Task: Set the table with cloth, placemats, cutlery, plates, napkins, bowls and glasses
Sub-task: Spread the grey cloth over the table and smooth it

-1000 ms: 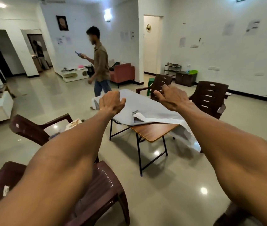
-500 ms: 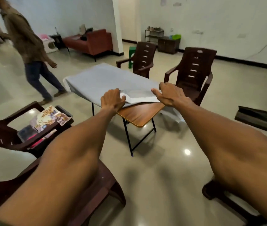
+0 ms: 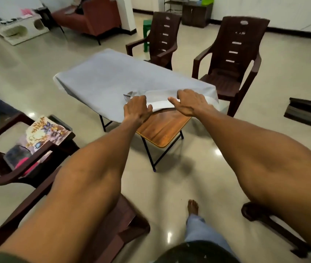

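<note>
A: Status, near to far?

B: We see two hands. The left hand (image 3: 137,109) grips the folded-back edge of the one grey tablecloth (image 3: 113,80); the right hand (image 3: 190,103) lies flat on it, fingers straight. The near corner of the wooden surface (image 3: 162,128) is bare.

A: Remaining?

B: We judge the cloth step unfinished. One floral placemat (image 3: 44,131) waits on the left chair (image 3: 18,168); no cutlery, plates or glasses visible. Beyond stand two chairs.

Matt grey tablecloth (image 3: 116,80), smooth woven fabric, drapes the surface (image 3: 162,128), whose bare corner shows glossy wood-grain laminate on thin black metal legs (image 3: 149,152). Dark brown moulded plastic chairs (image 3: 232,59) gleam faintly; the polished floor (image 3: 188,179) mirrors the lights.
</note>
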